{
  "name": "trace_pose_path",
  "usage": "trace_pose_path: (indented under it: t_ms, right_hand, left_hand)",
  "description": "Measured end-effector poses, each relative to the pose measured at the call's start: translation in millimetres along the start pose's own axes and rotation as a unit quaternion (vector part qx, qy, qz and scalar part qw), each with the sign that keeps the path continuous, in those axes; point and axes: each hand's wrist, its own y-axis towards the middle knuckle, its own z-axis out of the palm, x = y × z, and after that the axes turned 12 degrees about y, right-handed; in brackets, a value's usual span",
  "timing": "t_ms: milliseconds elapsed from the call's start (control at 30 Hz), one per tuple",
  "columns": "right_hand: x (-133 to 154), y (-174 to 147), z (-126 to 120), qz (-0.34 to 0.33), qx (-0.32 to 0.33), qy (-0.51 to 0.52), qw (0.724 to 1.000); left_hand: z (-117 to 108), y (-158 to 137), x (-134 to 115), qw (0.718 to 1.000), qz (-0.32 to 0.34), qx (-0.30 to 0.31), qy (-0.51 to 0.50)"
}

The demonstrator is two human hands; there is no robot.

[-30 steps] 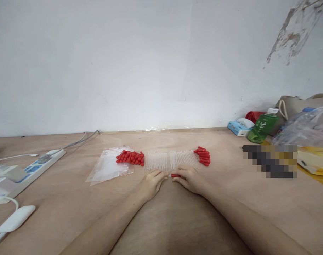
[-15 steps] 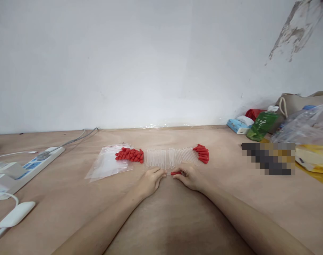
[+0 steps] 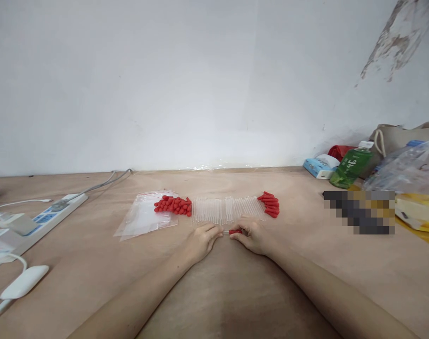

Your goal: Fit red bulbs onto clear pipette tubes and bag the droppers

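From where I stand, the right hand [image 3: 251, 234] has its thumb and fingers closed on a red cap [image 3: 235, 231], and the left hand [image 3: 202, 241] seems pinched on the far end of the short clear tube [image 3: 226, 231] that shows between them. Cap and tube lie in one line, level and low over the table [image 3: 214, 282]; how deep the tube sits in the cap I can't tell, as fingers hide both outer ends.

To do this well, I'd keep that straight line, hold the tube close to the cap so that it doesn't bend or snap, and push with a small, even twist rather than a hard shove. Wrists low and steady should help, since the piece looks thin.

Just beyond the grip lies a row of clear sticks [image 3: 207, 210], side by side, close enough for a stray knuckle to disturb. Left of the row is a heap of red bulbs [image 3: 172, 205], partly over some flat plastic bags [image 3: 140, 219]; at the row's right end is a smaller fan of red tips [image 3: 270, 205].

Well left of the grip runs a power strip [image 3: 71, 205]; far off to its right stands a leaning green bottle [image 3: 352, 165] beside a blue tissue pack [image 3: 316, 168].
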Motion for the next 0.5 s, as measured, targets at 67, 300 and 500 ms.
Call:
trace_pose_path:
  t_ms: [67, 300, 500]
  right_hand:
    - [0.3, 0.2, 2.3, -0.009, 0.002, -0.003, 1.000]
    - [1.5, 1.7, 3.8, -0.005, -0.004, 0.022, 1.000]
    - [-1.8, 3.6, -3.5, 0.031, -0.066, 0.156, 0.985]
  left_hand:
    - [-0.5, -0.1, -0.8, 1.000, 0.008, -0.010, 0.011]
    - [2.0, -0.9, 0.4, 1.000, 0.007, -0.023, 0.009]
    - [1.3, -1.8, 2.1, 0.998, -0.025, -0.049, -0.020]
